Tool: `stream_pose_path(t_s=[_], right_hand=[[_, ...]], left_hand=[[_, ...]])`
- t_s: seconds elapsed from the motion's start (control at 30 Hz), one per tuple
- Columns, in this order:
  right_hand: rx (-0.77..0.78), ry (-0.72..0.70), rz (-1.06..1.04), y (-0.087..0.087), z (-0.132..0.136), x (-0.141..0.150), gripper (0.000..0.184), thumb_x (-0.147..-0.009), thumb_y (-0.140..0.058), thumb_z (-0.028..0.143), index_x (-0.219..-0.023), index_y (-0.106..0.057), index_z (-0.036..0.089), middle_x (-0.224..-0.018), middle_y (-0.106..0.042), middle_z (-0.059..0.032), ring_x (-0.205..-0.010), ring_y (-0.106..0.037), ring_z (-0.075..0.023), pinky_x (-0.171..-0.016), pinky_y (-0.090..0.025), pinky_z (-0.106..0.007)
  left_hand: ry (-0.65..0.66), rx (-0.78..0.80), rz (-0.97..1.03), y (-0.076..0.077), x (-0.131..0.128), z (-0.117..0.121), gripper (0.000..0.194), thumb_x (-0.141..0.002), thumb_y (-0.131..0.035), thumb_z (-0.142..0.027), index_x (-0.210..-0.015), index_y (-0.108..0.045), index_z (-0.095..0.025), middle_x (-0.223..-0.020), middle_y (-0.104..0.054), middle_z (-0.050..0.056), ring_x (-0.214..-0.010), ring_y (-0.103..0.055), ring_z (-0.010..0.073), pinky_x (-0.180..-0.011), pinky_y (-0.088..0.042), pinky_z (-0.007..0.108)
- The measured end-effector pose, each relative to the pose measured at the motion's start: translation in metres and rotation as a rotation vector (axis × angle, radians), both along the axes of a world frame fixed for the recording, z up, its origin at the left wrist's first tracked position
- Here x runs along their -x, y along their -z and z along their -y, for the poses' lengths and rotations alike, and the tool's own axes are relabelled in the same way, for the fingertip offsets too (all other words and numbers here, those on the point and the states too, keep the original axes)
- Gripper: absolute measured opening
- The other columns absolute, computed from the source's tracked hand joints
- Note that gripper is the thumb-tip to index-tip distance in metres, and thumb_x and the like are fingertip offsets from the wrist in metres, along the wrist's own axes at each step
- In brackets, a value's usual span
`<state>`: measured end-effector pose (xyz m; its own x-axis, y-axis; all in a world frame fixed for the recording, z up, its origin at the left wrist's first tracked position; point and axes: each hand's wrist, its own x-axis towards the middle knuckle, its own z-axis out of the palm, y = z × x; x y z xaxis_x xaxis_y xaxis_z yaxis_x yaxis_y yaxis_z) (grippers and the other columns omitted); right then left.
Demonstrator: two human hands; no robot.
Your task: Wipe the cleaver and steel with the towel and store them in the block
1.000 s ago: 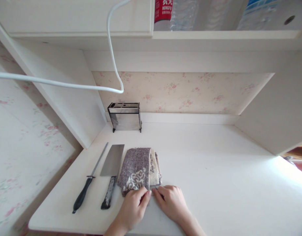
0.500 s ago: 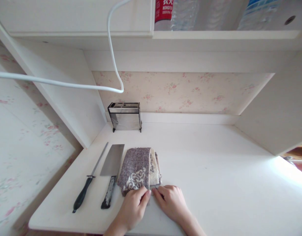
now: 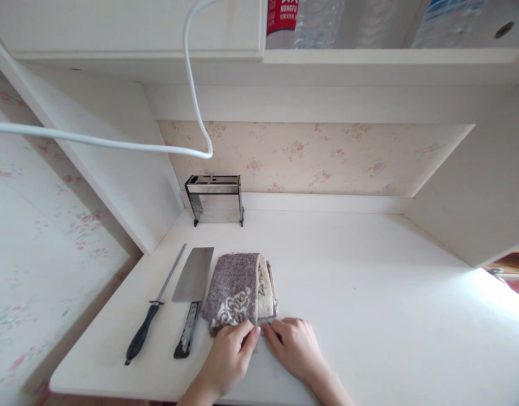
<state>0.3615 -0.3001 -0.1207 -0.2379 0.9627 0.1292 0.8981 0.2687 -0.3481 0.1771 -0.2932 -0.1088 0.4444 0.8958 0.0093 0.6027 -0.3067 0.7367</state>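
Bottle label (image 3: 282, 15), red, top edge of the frame, right of centre: "NONGFU" in white; smaller characters below, illegible.

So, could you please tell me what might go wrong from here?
The cleaver lies right beside the folded towel, so a sideways pull on the cloth could perhaps nudge the blade. Its handle lies close to the left hand, which pinches the towel's near edge; a leftward sweep might knock it. The towel's layers gape on the side toward the right hand, so the fold could slip open if tugged unevenly.
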Motion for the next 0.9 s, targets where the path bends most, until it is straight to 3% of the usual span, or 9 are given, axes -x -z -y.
stream_pose_path(t_s=[0.3,0.43,0.53,0.63,0.77,0.83,0.9], right_hand=[[0.010,0.012,-0.046,0.000,-0.001,0.000,0.042,-0.097,-0.039,0.037,-0.062,-0.057,0.021,-0.060,-0.064,0.0008,-0.054,-0.057,-0.0122,-0.055,-0.023,-0.028],[0.076,0.192,-0.286,-0.005,-0.005,-0.002,0.043,-0.096,-0.039,0.045,-0.064,-0.055,0.021,-0.060,-0.061,0.0007,-0.057,-0.056,-0.0136,-0.056,-0.030,-0.025],[0.157,0.362,-0.540,-0.009,-0.013,-0.005,0.037,-0.093,-0.040,0.053,-0.081,-0.058,0.022,-0.070,-0.064,-0.0002,-0.064,-0.059,-0.0158,-0.061,-0.040,-0.025],[0.309,0.387,-0.741,-0.015,-0.026,-0.006,0.046,-0.087,-0.047,0.058,-0.114,-0.054,0.021,-0.097,-0.069,-0.0064,-0.084,-0.065,-0.0194,-0.076,-0.047,-0.030],[0.504,0.395,-0.936,-0.026,-0.048,-0.001,0.074,-0.080,-0.058,0.060,-0.138,-0.040,0.018,-0.141,-0.048,-0.0141,-0.113,-0.059,-0.0233,-0.093,-0.046,-0.033],[0.567,0.423,-0.945,-0.033,-0.058,0.003,0.086,-0.075,-0.062,0.062,-0.143,-0.034,0.017,-0.145,-0.043,-0.0145,-0.119,-0.055,-0.0254,-0.095,-0.045,-0.033],[0.606,0.414,-0.926,-0.038,-0.066,0.008,0.093,-0.073,-0.062,0.066,-0.146,-0.030,0.017,-0.143,-0.047,-0.0142,-0.120,-0.055,-0.0270,-0.095,-0.045,-0.035]], left_hand=[[-0.006,0.028,0.043,-0.002,-0.001,-0.001,0.036,-0.098,-0.034,-0.039,-0.067,-0.037,-0.022,-0.057,-0.046,-0.003,-0.057,-0.048,0.0121,-0.058,-0.027,0.026],[-0.084,0.116,0.149,-0.008,0.000,0.000,0.039,-0.097,-0.034,-0.045,-0.066,-0.037,-0.021,-0.057,-0.042,-0.004,-0.057,-0.046,0.0117,-0.057,-0.030,0.024],[-0.122,0.147,0.215,-0.017,0.004,0.011,0.037,-0.098,-0.032,-0.044,-0.073,-0.046,-0.021,-0.064,-0.048,-0.003,-0.063,-0.049,0.0126,-0.062,-0.037,0.023],[-0.122,0.148,0.271,-0.026,0.017,0.025,0.029,-0.097,-0.035,-0.042,-0.095,-0.055,-0.022,-0.080,-0.061,0.002,-0.075,-0.058,0.0148,-0.072,-0.045,0.023],[-0.349,0.047,0.304,-0.021,0.056,0.026,0.033,-0.092,-0.045,-0.047,-0.108,-0.056,-0.020,-0.104,-0.066,0.009,-0.097,-0.063,0.0204,-0.086,-0.050,0.029],[-0.519,-0.026,0.288,-0.011,0.081,0.018,0.039,-0.089,-0.047,-0.052,-0.106,-0.056,-0.019,-0.106,-0.066,0.011,-0.098,-0.065,0.0225,-0.085,-0.052,0.031],[-0.636,-0.097,0.225,-0.001,0.104,0.009,0.043,-0.086,-0.048,-0.057,-0.103,-0.056,-0.019,-0.100,-0.068,0.011,-0.090,-0.067,0.0231,-0.078,-0.054,0.032]])
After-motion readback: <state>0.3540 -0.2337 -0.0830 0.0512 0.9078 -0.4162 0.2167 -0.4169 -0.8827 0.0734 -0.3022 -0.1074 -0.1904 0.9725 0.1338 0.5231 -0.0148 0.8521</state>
